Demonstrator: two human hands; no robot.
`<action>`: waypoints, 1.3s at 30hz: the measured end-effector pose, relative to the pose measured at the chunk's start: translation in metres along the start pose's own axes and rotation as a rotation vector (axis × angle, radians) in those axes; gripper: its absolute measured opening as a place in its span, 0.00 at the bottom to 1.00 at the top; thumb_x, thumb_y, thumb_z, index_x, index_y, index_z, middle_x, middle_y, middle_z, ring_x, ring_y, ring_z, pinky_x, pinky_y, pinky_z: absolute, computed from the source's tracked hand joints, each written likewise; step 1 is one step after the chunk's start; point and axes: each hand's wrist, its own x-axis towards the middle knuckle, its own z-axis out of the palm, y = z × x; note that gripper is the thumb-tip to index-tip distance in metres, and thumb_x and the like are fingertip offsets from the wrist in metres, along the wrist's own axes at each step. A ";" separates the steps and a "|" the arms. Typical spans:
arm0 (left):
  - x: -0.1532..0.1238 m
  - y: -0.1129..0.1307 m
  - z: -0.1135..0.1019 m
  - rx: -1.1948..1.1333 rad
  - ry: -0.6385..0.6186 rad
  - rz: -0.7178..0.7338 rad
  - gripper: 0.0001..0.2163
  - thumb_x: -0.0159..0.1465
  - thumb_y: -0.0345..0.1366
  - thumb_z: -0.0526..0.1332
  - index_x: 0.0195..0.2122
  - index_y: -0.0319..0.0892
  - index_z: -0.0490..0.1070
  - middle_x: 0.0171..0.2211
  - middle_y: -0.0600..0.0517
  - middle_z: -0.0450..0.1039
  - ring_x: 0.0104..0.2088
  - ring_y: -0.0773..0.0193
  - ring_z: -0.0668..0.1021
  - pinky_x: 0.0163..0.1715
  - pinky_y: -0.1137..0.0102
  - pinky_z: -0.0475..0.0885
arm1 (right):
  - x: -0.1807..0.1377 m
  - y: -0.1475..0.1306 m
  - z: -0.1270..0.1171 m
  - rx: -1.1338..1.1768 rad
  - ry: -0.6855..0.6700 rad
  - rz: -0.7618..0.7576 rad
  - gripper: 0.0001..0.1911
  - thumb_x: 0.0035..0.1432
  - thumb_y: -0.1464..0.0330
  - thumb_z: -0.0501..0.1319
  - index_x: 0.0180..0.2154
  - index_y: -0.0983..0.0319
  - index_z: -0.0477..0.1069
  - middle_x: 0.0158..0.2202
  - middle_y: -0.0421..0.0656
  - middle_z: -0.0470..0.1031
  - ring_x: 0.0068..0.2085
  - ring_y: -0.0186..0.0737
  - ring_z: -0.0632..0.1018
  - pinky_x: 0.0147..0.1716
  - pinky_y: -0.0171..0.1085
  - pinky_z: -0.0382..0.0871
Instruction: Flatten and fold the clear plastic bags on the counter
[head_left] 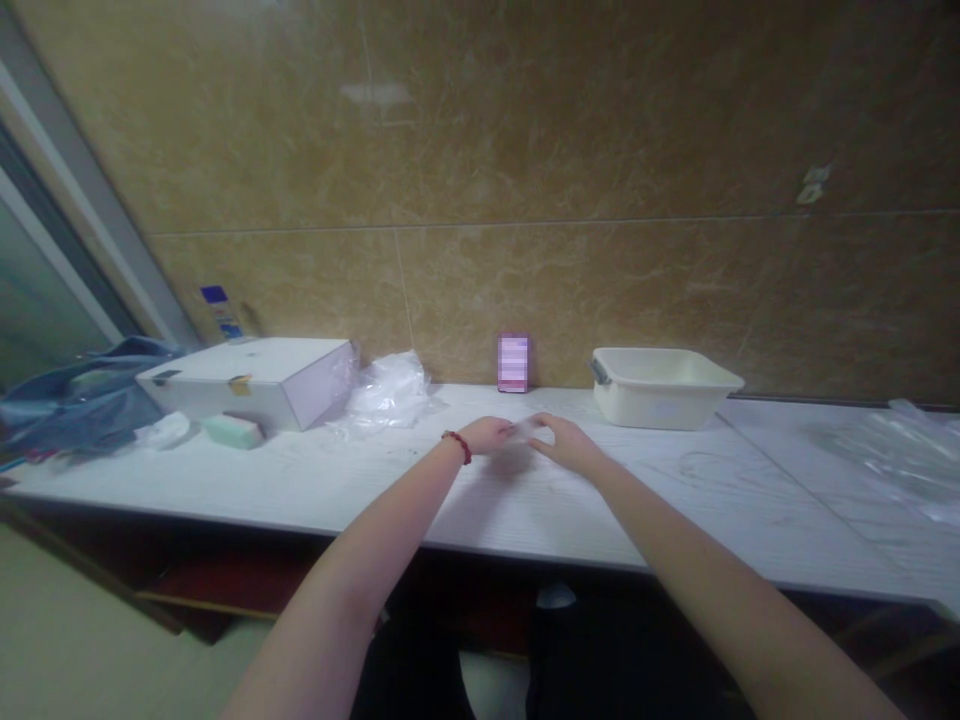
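My left hand (486, 436), with a red bead bracelet (458, 447) at the wrist, meets my right hand (568, 444) above the middle of the white table (480, 510). Between their fingertips is a small pale, see-through piece (523, 431), perhaps thin plastic; it is too blurred to name. The left fingers are closed on its left end. On its right side, the right thumb and forefinger pinch it. Behind the hands, a phone (514, 362) with a lit, blurred screen leans upright against the wall.
Right of the phone stands a cream plastic basin (660, 400) with a grey handle. Clear plastic bags (394, 392) lie beside a white box (247, 375) on the left. A pale green sponge-like block (232, 431) sits before the box. More clear plastic (911, 450) lies far right.
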 end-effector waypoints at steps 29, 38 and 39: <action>-0.034 -0.026 0.022 -1.513 -0.057 -0.228 0.15 0.51 0.26 0.60 0.41 0.35 0.66 0.36 0.45 0.71 0.35 0.66 0.74 0.38 0.72 0.66 | -0.003 0.010 0.038 0.906 -0.173 0.577 0.15 0.46 0.59 0.57 0.30 0.66 0.70 0.27 0.46 0.73 0.26 0.34 0.73 0.20 0.30 0.65; -0.035 -0.034 0.027 -1.509 -0.047 -0.237 0.17 0.52 0.26 0.59 0.44 0.37 0.64 0.37 0.45 0.71 0.34 0.66 0.74 0.36 0.71 0.67 | -0.010 0.002 0.026 0.988 -0.194 0.552 0.16 0.49 0.65 0.55 0.42 0.59 0.64 0.29 0.41 0.73 0.26 0.30 0.72 0.21 0.28 0.64; -0.035 -0.033 0.026 -1.501 -0.042 -0.247 0.16 0.52 0.26 0.59 0.43 0.36 0.65 0.37 0.45 0.71 0.33 0.66 0.74 0.36 0.71 0.67 | -0.010 0.001 0.026 1.005 -0.191 0.553 0.15 0.49 0.66 0.55 0.42 0.59 0.64 0.29 0.41 0.73 0.26 0.30 0.72 0.20 0.28 0.63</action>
